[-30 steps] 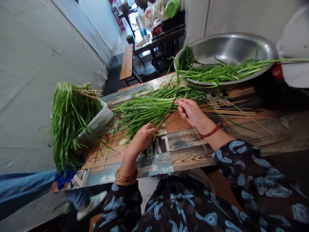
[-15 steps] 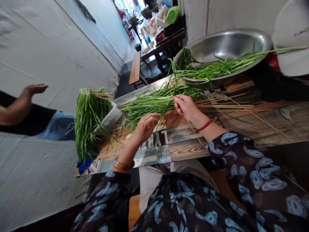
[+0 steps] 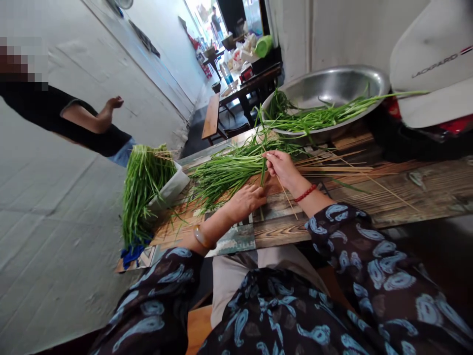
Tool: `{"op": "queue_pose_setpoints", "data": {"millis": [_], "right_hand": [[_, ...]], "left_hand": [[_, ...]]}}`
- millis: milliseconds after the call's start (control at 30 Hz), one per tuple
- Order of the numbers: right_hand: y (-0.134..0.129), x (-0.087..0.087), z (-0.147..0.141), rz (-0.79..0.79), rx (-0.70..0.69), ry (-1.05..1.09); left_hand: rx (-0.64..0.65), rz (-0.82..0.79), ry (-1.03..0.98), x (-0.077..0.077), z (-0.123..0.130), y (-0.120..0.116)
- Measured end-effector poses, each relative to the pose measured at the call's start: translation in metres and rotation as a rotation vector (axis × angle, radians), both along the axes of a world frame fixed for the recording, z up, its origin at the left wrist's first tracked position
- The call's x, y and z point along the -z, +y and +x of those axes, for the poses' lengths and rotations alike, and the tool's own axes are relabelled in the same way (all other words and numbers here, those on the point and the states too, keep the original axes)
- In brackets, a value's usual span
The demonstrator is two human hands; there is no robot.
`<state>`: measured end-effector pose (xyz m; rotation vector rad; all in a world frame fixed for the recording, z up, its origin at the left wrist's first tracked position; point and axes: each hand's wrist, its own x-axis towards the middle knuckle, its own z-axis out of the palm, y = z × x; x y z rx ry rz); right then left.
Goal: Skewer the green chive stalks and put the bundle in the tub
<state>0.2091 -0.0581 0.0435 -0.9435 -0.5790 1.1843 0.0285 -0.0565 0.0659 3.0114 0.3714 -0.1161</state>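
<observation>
My right hand (image 3: 283,166) pinches a thin bamboo skewer (image 3: 287,197), whose lower end slants down toward me over the table. A few green chives (image 3: 262,176) hang from its fingertips down to my left hand (image 3: 247,201). That left hand is closed at their lower part, palm down, with its fingertips partly hidden. Just beyond both hands lies a loose pile of chives (image 3: 225,170). More bamboo skewers (image 3: 343,168) are spread on the table to the right of the pile.
At the left end of the patterned wooden table (image 3: 281,227), skewered chives (image 3: 142,192) drape over a white tray (image 3: 172,187). A steel basin (image 3: 332,81) with chives stands at the back right, near a white chair back (image 3: 432,64). A person (image 3: 92,118) is beyond the left end.
My left hand has moved right, toward my right hand, and closed on the chives. The right hand keeps its pinch on the skewer. The person at left shows more in view.
</observation>
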Motion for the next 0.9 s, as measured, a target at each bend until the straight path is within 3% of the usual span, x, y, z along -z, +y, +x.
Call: {"op": "queue_pose_setpoints", "data": {"millis": [133,200,300,400,500,567,633,700,767,833,900], "right_hand": [[0.002,0.001,0.000,0.008,0.016,-0.004],[0.003,0.002,0.001,0.013,0.030,0.000],[0.005,0.002,0.002,0.021,0.040,0.002],[0.003,0.003,-0.001,0.019,0.018,-0.012],[0.000,0.004,-0.004,0.016,-0.016,-0.035],[-0.001,0.004,-0.007,0.020,-0.032,-0.050],[-0.002,0.003,-0.009,0.026,-0.043,-0.062],[-0.002,0.002,-0.011,0.038,-0.047,-0.070],[-0.002,0.001,-0.012,0.048,-0.045,-0.072],[-0.002,-0.001,-0.014,0.052,-0.056,-0.059],[-0.003,-0.003,-0.015,0.056,-0.082,-0.043]], "left_hand": [[0.036,-0.065,-0.008,-0.009,0.007,0.002],[-0.034,-0.115,-0.102,-0.019,0.003,0.006],[-0.250,-0.186,-0.402,-0.045,-0.010,0.013],[-0.384,-0.167,-0.671,-0.085,-0.029,0.019],[-0.490,0.016,-0.819,-0.128,-0.050,0.020],[-0.542,0.313,-0.824,-0.151,-0.064,0.018],[-0.583,0.585,-0.727,-0.164,-0.075,0.015],[-0.614,0.684,-0.593,-0.163,-0.082,0.015],[-0.620,0.632,-0.473,-0.147,-0.082,0.016],[-0.613,0.448,-0.404,-0.119,-0.078,0.019],[-0.641,0.166,-0.434,-0.085,-0.071,0.022]]}}
